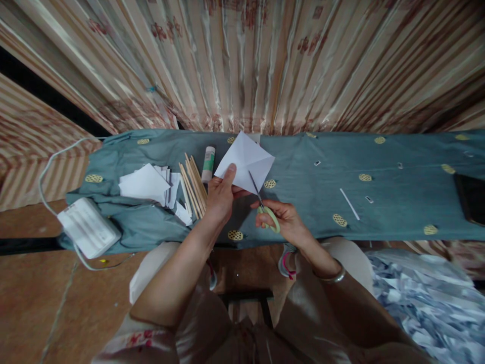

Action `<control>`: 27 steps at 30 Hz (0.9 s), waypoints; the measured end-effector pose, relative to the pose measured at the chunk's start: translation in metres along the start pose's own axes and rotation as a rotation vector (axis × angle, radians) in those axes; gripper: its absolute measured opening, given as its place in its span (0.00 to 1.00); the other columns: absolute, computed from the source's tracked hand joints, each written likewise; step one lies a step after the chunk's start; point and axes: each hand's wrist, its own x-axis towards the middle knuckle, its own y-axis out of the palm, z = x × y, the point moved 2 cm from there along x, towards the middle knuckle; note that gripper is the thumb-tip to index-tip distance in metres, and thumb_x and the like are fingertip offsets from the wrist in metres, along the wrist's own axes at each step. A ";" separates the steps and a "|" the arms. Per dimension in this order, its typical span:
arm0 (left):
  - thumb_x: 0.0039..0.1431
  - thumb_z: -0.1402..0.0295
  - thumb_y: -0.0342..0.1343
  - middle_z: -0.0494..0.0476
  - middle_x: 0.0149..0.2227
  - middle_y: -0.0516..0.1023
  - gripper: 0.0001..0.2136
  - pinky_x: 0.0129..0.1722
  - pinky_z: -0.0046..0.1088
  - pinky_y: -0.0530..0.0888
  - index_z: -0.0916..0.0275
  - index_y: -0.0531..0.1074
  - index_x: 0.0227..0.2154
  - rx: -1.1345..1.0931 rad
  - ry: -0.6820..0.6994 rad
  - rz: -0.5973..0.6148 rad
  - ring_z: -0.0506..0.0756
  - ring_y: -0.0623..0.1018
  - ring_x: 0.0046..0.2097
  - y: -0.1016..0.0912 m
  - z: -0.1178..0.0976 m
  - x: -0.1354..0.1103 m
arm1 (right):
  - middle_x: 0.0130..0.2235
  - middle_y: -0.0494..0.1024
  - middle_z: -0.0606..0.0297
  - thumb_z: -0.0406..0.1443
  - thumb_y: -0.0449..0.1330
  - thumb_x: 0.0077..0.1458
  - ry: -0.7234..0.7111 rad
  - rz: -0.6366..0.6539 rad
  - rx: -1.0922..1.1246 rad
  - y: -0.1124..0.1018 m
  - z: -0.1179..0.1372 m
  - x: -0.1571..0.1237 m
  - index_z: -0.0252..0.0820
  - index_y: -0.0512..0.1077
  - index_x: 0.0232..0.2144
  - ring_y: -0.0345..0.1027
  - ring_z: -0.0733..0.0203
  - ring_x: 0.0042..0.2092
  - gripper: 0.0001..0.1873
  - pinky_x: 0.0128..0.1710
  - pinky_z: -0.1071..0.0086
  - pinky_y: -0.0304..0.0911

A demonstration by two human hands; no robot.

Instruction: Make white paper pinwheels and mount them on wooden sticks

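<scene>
A square sheet of white paper (248,154) with crossing crease lines is pinched at its lower left edge by my left hand (223,192), thumb on top and fingers underneath. My right hand (282,218) is closed on scissors (273,218) with pale green handles. The dark blades lie at the paper's lower corner, pointing up toward its middle. Just left of the paper stands or lies a glue stick (208,164) with a green label. Beside it is a bundle of thin wooden sticks (192,184), partly behind my left hand.
A pile of white paper pieces (146,184) lies on the teal cloth (303,202) at left. A white power box (89,227) with a cable sits at the left corner. A paper strip (349,203) and a dark phone-like object (470,197) lie right. Many scraps (424,303) fill a bag below.
</scene>
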 end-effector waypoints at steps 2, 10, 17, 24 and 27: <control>0.52 0.54 0.64 0.55 0.27 0.81 0.18 0.33 0.31 0.80 0.62 0.74 0.39 -0.003 0.006 0.005 0.56 0.83 0.32 0.000 0.000 0.000 | 0.23 0.74 0.71 0.51 0.71 0.43 0.006 -0.007 0.007 0.000 0.000 0.000 0.42 0.78 0.37 0.65 0.70 0.24 0.23 0.24 0.74 0.64; 0.53 0.54 0.63 0.54 0.27 0.81 0.17 0.33 0.29 0.79 0.61 0.75 0.39 0.010 0.008 0.011 0.56 0.83 0.33 -0.001 0.001 0.002 | 0.22 0.72 0.71 0.50 0.71 0.44 0.004 -0.004 -0.021 0.001 0.003 0.000 0.41 0.77 0.36 0.64 0.69 0.23 0.22 0.24 0.73 0.63; 0.50 0.52 0.64 0.54 0.27 0.80 0.19 0.34 0.31 0.79 0.61 0.74 0.38 0.024 0.005 0.007 0.57 0.82 0.34 0.001 0.000 0.000 | 0.22 0.72 0.72 0.51 0.72 0.41 0.026 -0.020 -0.004 0.001 0.001 0.001 0.42 0.77 0.34 0.64 0.69 0.23 0.23 0.24 0.72 0.63; 0.52 0.54 0.64 0.57 0.30 0.81 0.16 0.35 0.31 0.78 0.61 0.75 0.36 0.004 0.019 0.001 0.56 0.82 0.35 -0.001 -0.001 0.003 | 0.25 0.75 0.70 0.52 0.70 0.44 0.054 0.055 -0.005 0.001 0.003 -0.002 0.42 0.76 0.38 0.65 0.68 0.25 0.25 0.26 0.73 0.63; 0.52 0.55 0.64 0.58 0.32 0.82 0.16 0.35 0.29 0.77 0.61 0.75 0.36 0.007 0.053 -0.036 0.55 0.81 0.35 -0.006 -0.007 0.007 | 0.27 0.77 0.69 0.53 0.69 0.46 0.085 0.102 -0.017 -0.002 0.005 -0.005 0.41 0.75 0.39 0.66 0.69 0.26 0.25 0.27 0.74 0.62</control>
